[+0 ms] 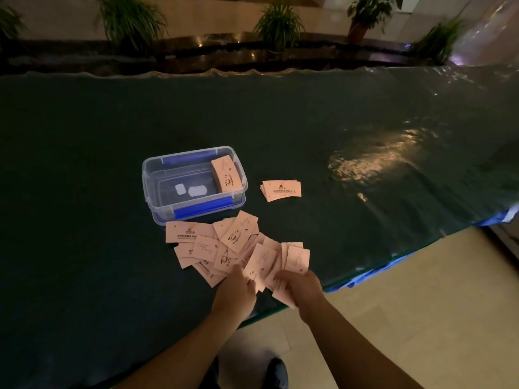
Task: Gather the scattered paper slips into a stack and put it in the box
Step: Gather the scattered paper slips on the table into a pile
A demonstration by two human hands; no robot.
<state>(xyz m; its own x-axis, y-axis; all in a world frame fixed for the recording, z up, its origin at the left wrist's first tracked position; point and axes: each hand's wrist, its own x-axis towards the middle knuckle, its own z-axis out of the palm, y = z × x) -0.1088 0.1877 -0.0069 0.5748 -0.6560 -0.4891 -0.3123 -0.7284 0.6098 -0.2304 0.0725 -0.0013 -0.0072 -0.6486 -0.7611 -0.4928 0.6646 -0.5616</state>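
Note:
Several pink printed paper slips [224,242] lie scattered and overlapping on the dark green table [84,192], just in front of a clear plastic box [157,192] with blue latches. Inside the box, a stack of slips [226,176] leans against its right wall. A small neat pile of slips [281,190] lies to the right of the box. My left hand [238,287] presses on the near edge of the scattered slips. My right hand [302,287] grips a few slips at the table's front edge.
The table's front edge runs diagonally just behind my hands, with beige floor tiles [421,318] below. A glossy plastic film covers the table, with glare at the right [379,155]. Potted plants [278,23] line a dark ledge beyond the far edge.

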